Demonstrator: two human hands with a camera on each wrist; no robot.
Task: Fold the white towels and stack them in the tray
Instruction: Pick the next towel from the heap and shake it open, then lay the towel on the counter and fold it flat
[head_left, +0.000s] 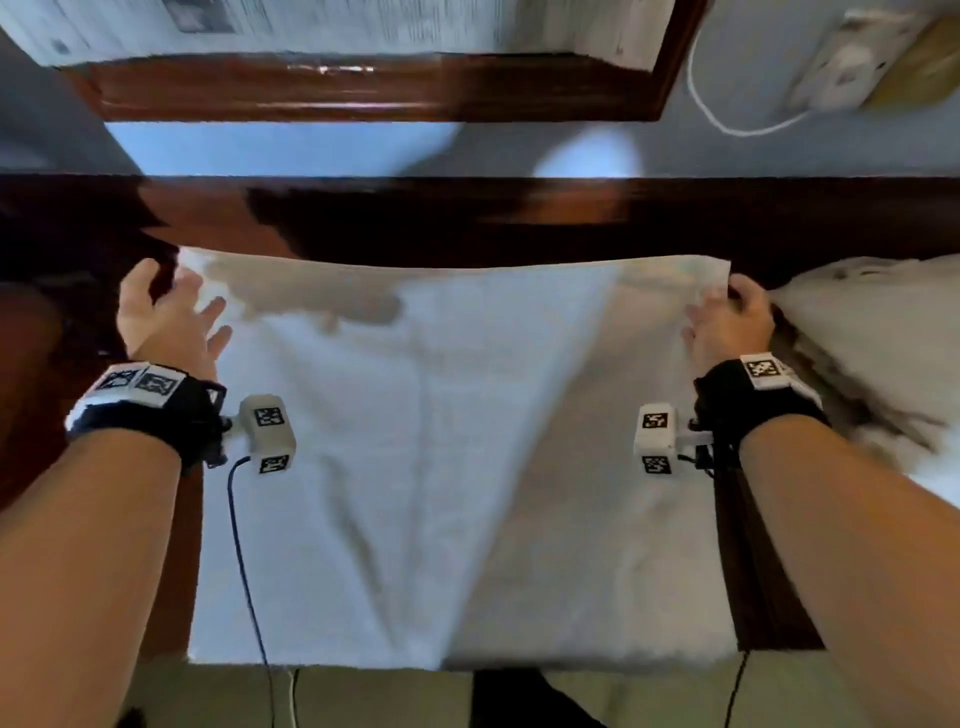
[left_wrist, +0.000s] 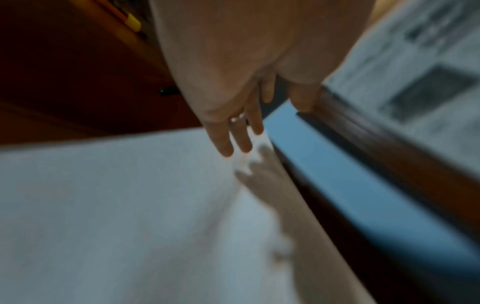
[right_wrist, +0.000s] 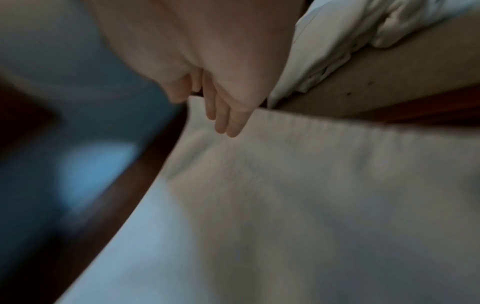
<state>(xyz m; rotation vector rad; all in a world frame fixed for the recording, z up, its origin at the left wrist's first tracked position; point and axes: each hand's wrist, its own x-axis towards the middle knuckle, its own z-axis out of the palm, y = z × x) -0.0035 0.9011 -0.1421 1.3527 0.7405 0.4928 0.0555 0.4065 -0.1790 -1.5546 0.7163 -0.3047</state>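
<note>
Here the dark wooden surface (head_left: 467, 218) carries a white towel (head_left: 441, 441) spread flat across mid-frame: soft, light and limp, probably best taken by its corners. The right hand (head_left: 727, 322) pinches the upper-right corner; the left hand (head_left: 166, 317) hovers spread above the upper-left.
</note>
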